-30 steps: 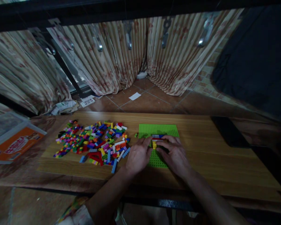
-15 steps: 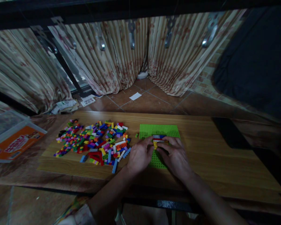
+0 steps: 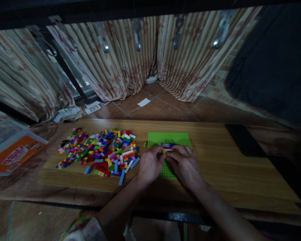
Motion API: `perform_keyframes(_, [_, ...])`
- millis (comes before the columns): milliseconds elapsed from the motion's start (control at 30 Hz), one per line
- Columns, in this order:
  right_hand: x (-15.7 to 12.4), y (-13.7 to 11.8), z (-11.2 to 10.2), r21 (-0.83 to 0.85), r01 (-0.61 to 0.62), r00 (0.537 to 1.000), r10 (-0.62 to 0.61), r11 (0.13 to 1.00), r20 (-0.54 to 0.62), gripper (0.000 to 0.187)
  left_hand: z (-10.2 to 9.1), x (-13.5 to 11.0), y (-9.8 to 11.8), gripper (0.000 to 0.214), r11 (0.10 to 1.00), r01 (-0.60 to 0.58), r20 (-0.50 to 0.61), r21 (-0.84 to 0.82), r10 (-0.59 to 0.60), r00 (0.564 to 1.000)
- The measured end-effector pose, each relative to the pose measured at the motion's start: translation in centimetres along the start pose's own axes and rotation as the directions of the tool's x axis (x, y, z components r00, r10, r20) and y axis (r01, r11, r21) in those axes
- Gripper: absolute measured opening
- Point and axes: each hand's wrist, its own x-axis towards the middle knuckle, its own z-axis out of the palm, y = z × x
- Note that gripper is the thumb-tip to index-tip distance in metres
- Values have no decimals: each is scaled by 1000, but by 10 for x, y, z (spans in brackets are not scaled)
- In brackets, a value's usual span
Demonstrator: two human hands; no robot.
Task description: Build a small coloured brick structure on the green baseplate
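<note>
Over the green studded baseplate, both of my hands close around a small build of toy bricks. Blue-grey, red and white layers show at its back. A yellow piece lies on the near side, between my fingertips. My left hand grips the left end with thumb and fingers pressed together. From the right, my right hand has its fingers bent onto the near side and right end. The fingers hide most of the build, so I cannot tell whether it is fixed to the baseplate.
Many loose coloured bricks spread over the left of the wooden board. A small green brick lies beside the baseplate. A dark phone-like slab rests at the right. A clear tub with an orange label stands far left.
The view has shifted slightly. My hands stay around the build; less of the yellow piece shows between my fingers, and a red layer now shows behind it.
</note>
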Motion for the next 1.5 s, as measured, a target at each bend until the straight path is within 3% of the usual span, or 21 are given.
perform_keyframes(400, [4, -3, 0, -75, 56, 998, -56, 996, -1, 14, 5, 19, -10, 16, 984, 134, 89, -115, -124, 988])
perform_keyframes(667, [6, 0, 3, -66, 30, 999, -28, 997, 33, 11, 2, 23, -10, 11, 986, 160, 101, -40, -155, 983])
perform_keyframes(800, [6, 2, 2, -6, 17, 1000, -17, 1000, 17, 12, 0, 21, -10, 13, 993, 117, 112, 6, -117, 987])
perform_keyframes(900, [7, 10, -2, 123, -23, 997, 32, 992, -67, 19, -3, 16, -6, 14, 998, 57, 68, 14, -58, 996])
perform_keyframes(1033, [12, 34, -12, 257, -165, 959, 216, 952, -184, 27, -8, 6, 2, 23, 994, -53, 7, 98, 53, 999])
perform_keyframes(1133, [14, 50, -13, 251, -309, 931, 346, 917, -117, 30, -6, -5, 6, 33, 950, -204, 30, 237, 202, 979])
perform_keyframes(1200, [14, 53, -9, 217, -316, 938, 339, 924, -79, 32, -1, -13, 5, 39, 901, -276, 88, 336, 261, 961])
perform_keyframes(1300, [12, 50, -2, 157, -229, 969, 241, 961, -62, 33, 8, -24, 0, 52, 845, -293, 155, 447, 250, 956])
perform_keyframes(1500, [8, 41, 5, 70, -157, 988, 157, 985, 2, 33, 19, -33, -5, 63, 800, -284, 157, 528, 236, 959])
